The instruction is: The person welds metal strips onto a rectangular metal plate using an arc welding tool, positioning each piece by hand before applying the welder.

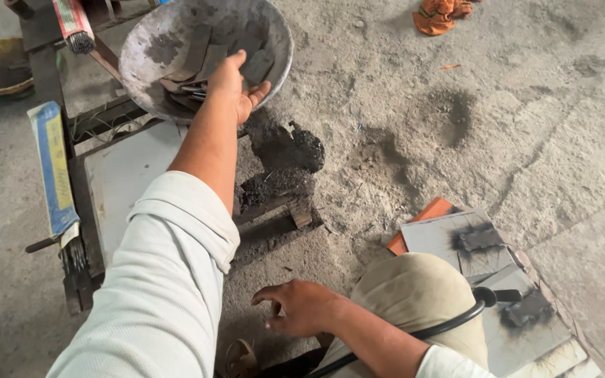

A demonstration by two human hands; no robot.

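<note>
Left hand (pixel 236 87) on metal strip (pixel 257 66) — in pan (pixel 148 42)

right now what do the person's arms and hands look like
Both hands are bare, with no gloves, rings or watch visible. The left hand comes out of a pale grey-white ribbed long sleeve pushed up the forearm. The right hand shows only a bit of the same pale sleeve near the elbow.

Grey pan (pixel 150 43) showing dark blotches; blue-yellow packet (pixel 52 164) lying left; orange cloth (pixel 437 14) lying far right; pale grey tiles (pixel 442 238) bearing black scorch marks near right.
</note>
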